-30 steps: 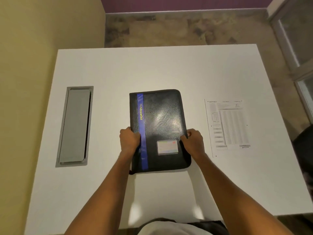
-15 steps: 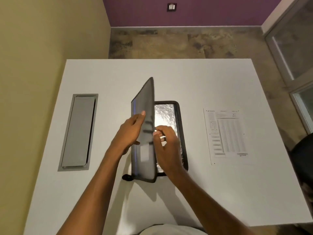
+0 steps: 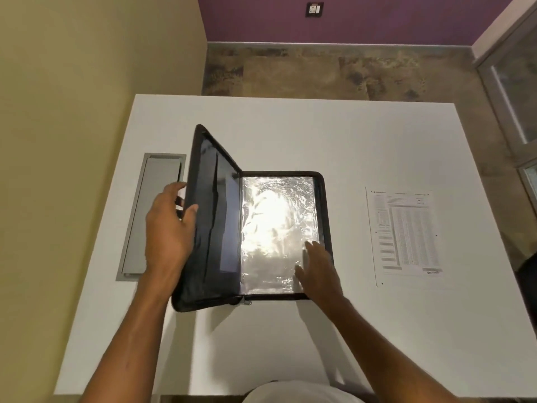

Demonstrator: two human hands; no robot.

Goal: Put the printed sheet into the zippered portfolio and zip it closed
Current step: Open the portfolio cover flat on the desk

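The black zippered portfolio (image 3: 215, 228) lies open in the middle of the white table (image 3: 290, 132). Its front cover stands tilted up to the left, and my left hand (image 3: 168, 231) grips that cover's outer edge. Shiny clear plastic sleeves (image 3: 276, 228) fill the right half, which lies flat. My right hand (image 3: 318, 269) rests with spread fingers on the lower right of the sleeves, holding nothing. The zipper pull (image 3: 245, 301) shows at the near edge by the spine. The printed sheet (image 3: 406, 234) lies flat on the table to the right of the portfolio, apart from it.
A grey cable hatch (image 3: 142, 216) is set into the table at the left, partly behind the raised cover. A yellow wall runs along the table's left side. Patterned floor lies beyond the far edge, and a glass door frame (image 3: 511, 82) stands at the right.
The portfolio went from shut and flat to open. My left hand swung the cover up and over to the left; my right hand moved onto the plastic sleeves inside.
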